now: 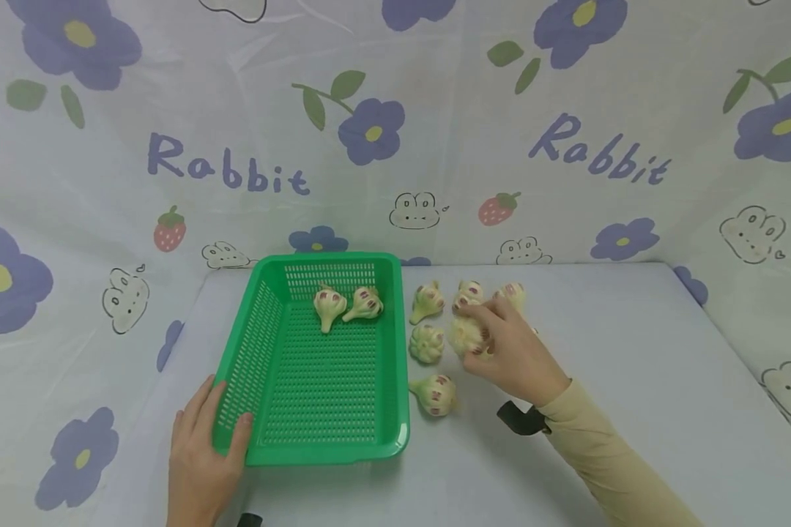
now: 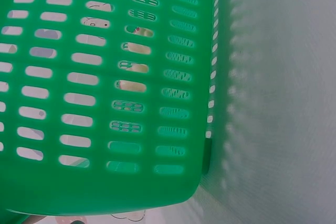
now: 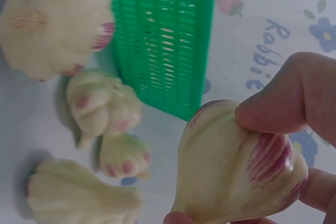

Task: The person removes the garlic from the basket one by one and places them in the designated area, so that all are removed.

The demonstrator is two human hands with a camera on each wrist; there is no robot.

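A garlic bulb point(image 3: 226, 166), cream with purple streaks, is pinched between the thumb and fingers of my right hand point(image 1: 517, 359), above the table to the right of the basket. My left hand point(image 1: 204, 446) holds the near left corner of the green plastic basket point(image 1: 395, 359), thumb at the front rim and fingers along the left side. Two garlic bulbs point(image 1: 329, 306) lie inside the basket at its far end. In the left wrist view the slotted basket wall point(image 2: 100, 114) fills most of the picture and hides nearly all of the hand.
Several more garlic bulbs point(image 1: 427, 344) lie on the white table point(image 1: 633, 366) between the basket and my right hand and beyond it. One near bulb point(image 1: 435, 395) sits close to the basket's right wall. A cloth point(image 1: 448, 146) printed with flowers and rabbits hangs behind.
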